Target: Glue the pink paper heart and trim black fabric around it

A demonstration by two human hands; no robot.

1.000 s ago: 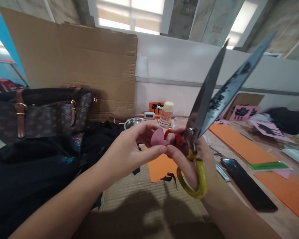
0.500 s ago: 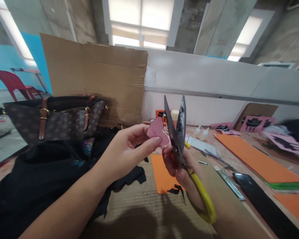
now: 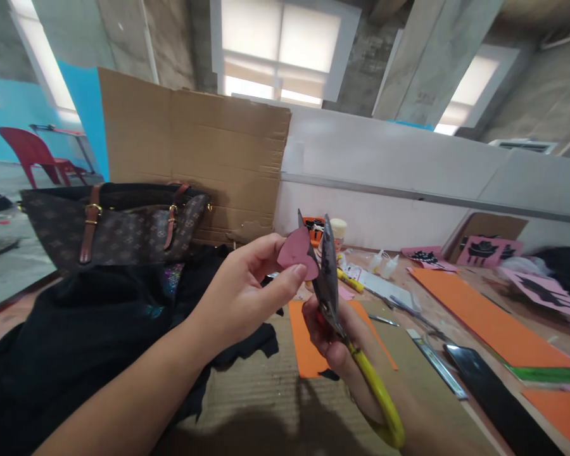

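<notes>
Left hand: your left hand is closed in a pinch, with thumb and forefinger on the lower edge of the pink paper piece.
Pink paper piece: you hold it up in the air over the near middle of the table, clear of its surface. Its right edge meets the scissor blades.
Right hand: your right hand is wrapped firmly round the yellow handles of the scissors.
Scissors: the blades point up and are almost together, with only a narrow gap at the tips.
Under your hands: an orange sheet lies on a corrugated mat at the table's near edge.
Left side of the table: a black cloth is heaped there, with a patterned handbag behind it against a standing cardboard sheet.
Right side of the table: a dark phone lies near the near edge, and a long orange strip runs beyond it.
</notes>
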